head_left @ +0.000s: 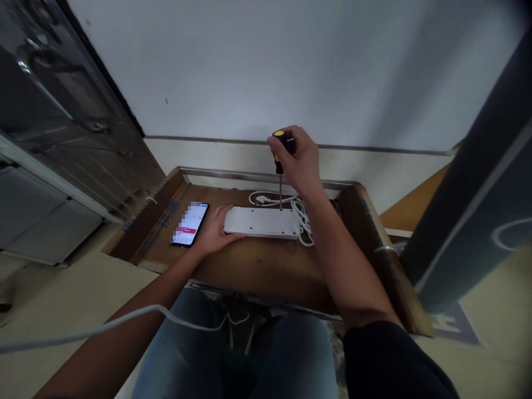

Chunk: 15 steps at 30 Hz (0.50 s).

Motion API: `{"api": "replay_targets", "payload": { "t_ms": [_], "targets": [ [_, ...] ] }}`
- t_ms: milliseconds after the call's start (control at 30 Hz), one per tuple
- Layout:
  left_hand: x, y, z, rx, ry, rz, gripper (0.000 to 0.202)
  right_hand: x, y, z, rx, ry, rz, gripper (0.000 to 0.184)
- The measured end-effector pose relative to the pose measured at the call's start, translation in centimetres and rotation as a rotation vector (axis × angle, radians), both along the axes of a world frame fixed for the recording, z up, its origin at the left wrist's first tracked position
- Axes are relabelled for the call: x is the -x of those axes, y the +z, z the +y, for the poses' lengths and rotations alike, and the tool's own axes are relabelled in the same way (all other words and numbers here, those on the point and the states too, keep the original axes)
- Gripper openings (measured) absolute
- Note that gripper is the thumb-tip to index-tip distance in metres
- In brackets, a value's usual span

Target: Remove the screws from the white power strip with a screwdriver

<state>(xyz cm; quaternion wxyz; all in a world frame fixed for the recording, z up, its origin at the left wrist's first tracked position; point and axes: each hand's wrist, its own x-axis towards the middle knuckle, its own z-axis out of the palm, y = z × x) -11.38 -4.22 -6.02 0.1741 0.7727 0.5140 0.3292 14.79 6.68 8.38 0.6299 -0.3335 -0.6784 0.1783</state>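
A white power strip (266,220) lies on brown cardboard with its screw holes facing up. My left hand (216,230) grips its left end, thumb along the near edge and fingers over the far side. In my right hand (297,155) is a screwdriver (279,160) with a black and yellow handle, held upright. The screwdriver's tip meets the strip at a hole near the far right corner. The strip's white cable (302,221) is coiled at its right end, with a plug (262,199) behind it. Several small screws (260,259) lie on the cardboard in front.
A lit phone (190,224) lies left of my left hand. The cardboard-lined tray (369,244) has raised sides. A white wall (291,72) stands behind, a dark pillar (469,183) at right, a metal door (62,83) at left. A white cord (124,316) crosses over my left forearm.
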Motion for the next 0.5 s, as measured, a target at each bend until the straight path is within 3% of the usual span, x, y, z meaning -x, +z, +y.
{"api": "replay_targets", "payload": {
  "t_ms": [133, 267, 367, 500],
  "targets": [
    [-0.04, 0.13, -0.09, -0.005, 0.001, 0.012, 0.094, -0.83, -0.04, 0.41, 0.007, -0.086, 0.034, 0.044],
    [-0.02, 0.09, -0.04, -0.015, 0.003, 0.001, 0.095, -0.76, -0.02, 0.04, -0.117, -0.174, 0.04, 0.042],
    [0.01, -0.01, 0.03, -0.018, 0.004, -0.002, 0.094, -0.63, 0.24, -0.43, -0.184, -0.071, 0.034, 0.041],
    [0.02, -0.11, 0.11, -0.011, 0.003, -0.002, 0.095, -1.08, 0.4, -0.24, -0.059, 0.243, 0.168, 0.048]
  ]
}}
